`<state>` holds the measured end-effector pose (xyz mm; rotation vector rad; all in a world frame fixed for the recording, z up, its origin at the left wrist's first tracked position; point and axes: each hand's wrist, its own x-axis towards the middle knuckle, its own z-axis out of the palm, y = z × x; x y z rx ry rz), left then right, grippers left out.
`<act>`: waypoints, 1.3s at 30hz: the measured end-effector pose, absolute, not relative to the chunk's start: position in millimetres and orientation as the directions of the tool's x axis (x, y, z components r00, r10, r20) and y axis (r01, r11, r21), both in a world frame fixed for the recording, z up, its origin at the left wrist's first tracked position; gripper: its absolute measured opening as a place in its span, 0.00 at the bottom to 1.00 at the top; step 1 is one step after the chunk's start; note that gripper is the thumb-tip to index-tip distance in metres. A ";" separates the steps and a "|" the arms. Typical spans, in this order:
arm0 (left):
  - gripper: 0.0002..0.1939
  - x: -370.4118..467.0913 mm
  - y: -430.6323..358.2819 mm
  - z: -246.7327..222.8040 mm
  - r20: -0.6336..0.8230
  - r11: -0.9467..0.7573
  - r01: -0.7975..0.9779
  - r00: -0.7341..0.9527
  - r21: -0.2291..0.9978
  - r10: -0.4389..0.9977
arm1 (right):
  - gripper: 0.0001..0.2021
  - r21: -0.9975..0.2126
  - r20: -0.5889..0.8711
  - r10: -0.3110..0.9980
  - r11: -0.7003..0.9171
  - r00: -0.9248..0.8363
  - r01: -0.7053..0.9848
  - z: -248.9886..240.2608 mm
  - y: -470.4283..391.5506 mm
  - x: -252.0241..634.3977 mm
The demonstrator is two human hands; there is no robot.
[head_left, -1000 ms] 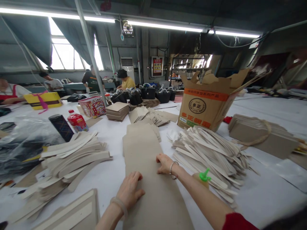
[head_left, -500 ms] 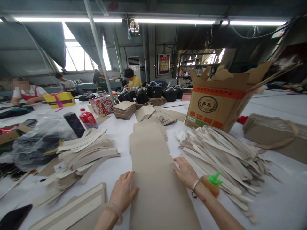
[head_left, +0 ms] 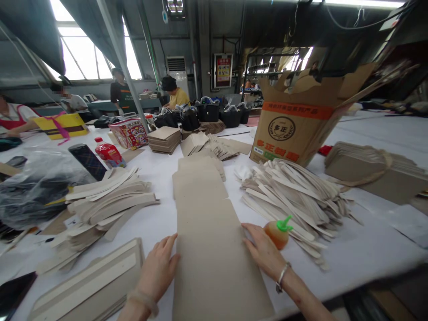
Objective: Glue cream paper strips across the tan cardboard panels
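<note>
Overlapping grey-beige cardboard sheets [head_left: 217, 267] run in a row away from me down the middle of the white table. My left hand [head_left: 158, 265] lies along the left edge of the nearest sheet, fingers stretched and fingertips touching its side. On the opposite edge, my right hand [head_left: 262, 249] rests with fingers extended and apart. Neither hand grips anything. Just beyond the right hand stands a squat bottle of amber liquid [head_left: 277, 234] with a green spout. Left of my left hand lies a stack of cardboard panels [head_left: 90, 285] with paler strips on top.
Loose cardboard strips are heaped at left [head_left: 110, 209] and right [head_left: 290, 200]. Behind the right heap stands a large open carton [head_left: 284, 129]; a bundle of panels [head_left: 371, 171] lies right of it. A red bottle [head_left: 109, 154] and plastic bag [head_left: 36, 183] are at left. Several people work farther back.
The camera view has tilted down and turned slightly right. My right hand sits a little nearer along the sheet's edge; my left hand stays at its side.
</note>
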<state>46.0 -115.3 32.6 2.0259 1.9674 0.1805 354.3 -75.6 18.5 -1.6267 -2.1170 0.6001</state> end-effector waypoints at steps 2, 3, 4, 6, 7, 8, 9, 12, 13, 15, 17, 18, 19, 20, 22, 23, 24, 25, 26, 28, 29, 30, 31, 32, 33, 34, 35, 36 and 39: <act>0.24 47.4 -122.0 31.0 -0.125 -0.007 0.949 0.049 0.315 0.991 | 0.22 -0.565 0.055 0.970 0.224 -0.235 0.794 12.9 -82.9 354.9; 0.25 48.1 -123.1 30.1 -0.121 -0.008 0.948 0.049 0.319 0.991 | 0.23 -0.564 0.056 0.971 0.221 -0.230 0.796 10.1 -83.6 354.3; 0.25 48.7 -122.8 29.2 -0.116 -0.009 0.946 0.049 0.323 0.992 | 0.24 -0.561 0.058 0.973 0.218 -0.225 0.799 7.7 -82.5 353.2; 0.26 49.6 -118.8 27.8 -0.107 -0.008 0.944 0.046 0.331 0.993 | 0.25 -0.553 0.064 0.974 0.216 -0.217 0.805 3.7 -76.4 349.9; 0.26 49.9 -116.0 27.3 -0.103 -0.008 0.943 0.045 0.334 0.994 | 0.25 -0.546 0.066 0.974 0.217 -0.217 0.809 2.1 -72.4 348.0; 0.26 50.2 -113.1 26.8 -0.099 -0.008 0.942 0.044 0.336 0.994 | 0.26 -0.536 0.065 0.974 0.218 -0.217 0.816 0.4 -68.3 346.1; 0.26 50.5 -110.4 26.2 -0.096 -0.008 0.941 0.043 0.339 0.994 | 0.26 -0.523 0.060 0.974 0.216 -0.217 0.824 -1.6 -64.7 344.5; 0.27 51.6 -104.8 23.1 -0.084 -0.004 0.940 0.035 0.340 0.996 | 0.26 -0.483 0.050 0.978 0.201 -0.203 0.852 -10.0 -58.3 341.9; 0.27 51.9 -103.8 21.8 -0.081 -0.001 0.941 0.031 0.339 0.996 | 0.26 -0.475 0.054 0.978 0.201 -0.199 0.857 -13.1 -57.6 341.8; 0.28 52.4 -102.3 19.0 -0.072 0.001 0.941 0.025 0.338 0.997 | 0.26 -0.466 0.069 0.977 0.209 -0.199 0.860 -18.2 -57.4 341.9; 0.28 52.4 -101.3 17.2 -0.064 -0.004 0.940 0.027 0.340 0.998 | 0.26 -0.463 0.082 0.976 0.216 -0.202 0.859 -19.4 -58.0 342.0; 0.28 52.2 -101.2 17.0 -0.062 -0.005 0.940 0.028 0.342 0.998 | 0.26 -0.464 0.086 0.975 0.219 -0.202 0.858 -18.3 -58.6 341.9; 0.28 51.7 -101.8 17.3 -0.062 -0.007 0.939 0.030 0.344 0.998 | 0.26 -0.467 0.091 0.975 0.223 -0.204 0.856 -16.2 -59.6 342.0; 0.28 51.0 -103.2 18.1 -0.063 -0.006 0.939 0.030 0.345 0.998 | 0.26 -0.471 0.099 0.973 0.229 -0.207 0.852 -13.5 -61.3 342.3; 0.28 49.1 -109.7 21.2 -0.069 -0.002 0.938 0.028 0.347 0.997 | 0.26 -0.477 0.119 0.971 0.240 -0.208 0.846 -8.5 -67.5 345.0; 0.28 48.0 -114.8 23.3 -0.071 -0.002 0.938 0.029 0.347 0.997 | 0.26 -0.476 0.128 0.969 0.245 -0.209 0.845 -7.1 -72.5 347.6; 0.28 47.0 -121.1 25.6 -0.071 -0.006 0.938 0.032 0.346 0.997 | 0.26 -0.474 0.134 0.968 0.249 -0.210 0.845 -6.8 -78.9 350.9; 0.28 46.2 -128.2 27.7 -0.070 -0.012 0.939 0.038 0.342 0.997 | 0.26 -0.471 0.137 0.968 0.251 -0.211 0.845 -7.8 -86.4 354.9; 0.28 45.8 -135.7 29.6 -0.068 -0.020 0.941 0.046 0.337 0.997 | 0.26 -0.469 0.140 0.967 0.254 -0.213 0.846 -10.0 -94.7 359.1; 0.26 46.1 -149.9 31.4 -0.073 -0.039 0.944 0.066 0.327 0.995 | 0.26 -0.459 0.150 0.964 0.263 -0.218 0.849 -16.4 -111.7 366.9; 0.25 46.7 -155.9 31.0 -0.080 -0.049 0.945 0.079 0.325 0.994 | 0.25 -0.447 0.156 0.963 0.269 -0.221 0.853 -19.8 -119.1 369.7; 0.25 47.4 -160.8 29.7 -0.087 -0.060 0.943 0.093 0.326 0.992 | 0.25 -0.431 0.160 0.960 0.277 -0.229 0.859 -22.8 -125.2 371.4; 0.24 48.1 -164.4 27.7 -0.090 -0.071 0.942 0.106 0.329 0.990 | 0.25 -0.412 0.162 0.957 0.286 -0.239 0.865 -25.1 -129.5 372.0; 0.24 48.7 -166.8 25.0 -0.084 -0.086 0.939 0.120 0.332 0.989 | 0.24 -0.392 0.160 0.955 0.295 -0.252 0.871 -26.5 -132.2 371.5; 0.24 49.1 -168.2 22.0 -0.069 -0.102 0.937 0.132 0.336 0.989 | 0.24 -0.376 0.154 0.952 0.303 -0.263 0.876 -27.1 -133.3 370.2; 0.23 49.1 -168.8 18.8 -0.043 -0.118 0.934 0.140 0.337 0.989 | 0.24 -0.363 0.149 0.951 0.307 -0.270 0.880 -27.1 -133.1 368.4; 0.23 48.9 -168.8 15.7 -0.012 -0.133 0.932 0.145 0.337 0.989 | 0.24 -0.353 0.146 0.951 0.307 -0.272 0.884 -26.8 -132.1 366.4; 0.23 48.5 -168.5 12.8 0.022 -0.145 0.931 0.146 0.336 0.989 | 0.24 -0.348 0.143 0.952 0.304 -0.270 0.887 -26.3 -130.7 364.6; 0.24 46.3 -167.2 6.2 0.093 -0.168 0.930 0.145 0.328 0.985 | 0.24 -0.345 0.141 0.957 0.288 -0.254 0.893 -27.3 -127.9 361.6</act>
